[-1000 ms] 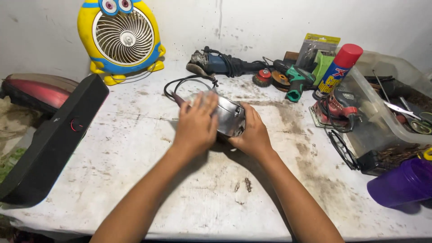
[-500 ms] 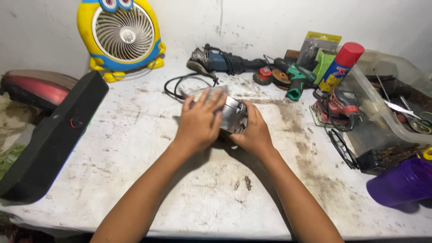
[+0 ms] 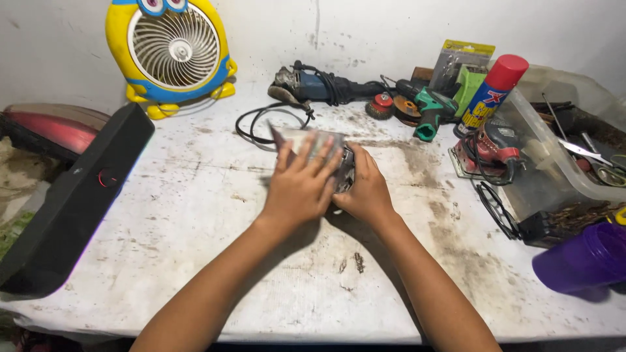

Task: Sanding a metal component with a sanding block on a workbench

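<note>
Both my hands clamp a small grey metal part (image 3: 312,145) mid-bench: my left hand (image 3: 301,186) lies flat over its top, fingers spread, my right hand (image 3: 366,191) grips its right side. A black cable (image 3: 261,124) loops just behind it on the stained white table (image 3: 195,215), toward an angle grinder (image 3: 319,85) at the wall. Yellow fan (image 3: 173,52) back left, black speaker bar (image 3: 72,202) left, spray can (image 3: 489,94) and clear plastic bin (image 3: 561,163) right.
</note>
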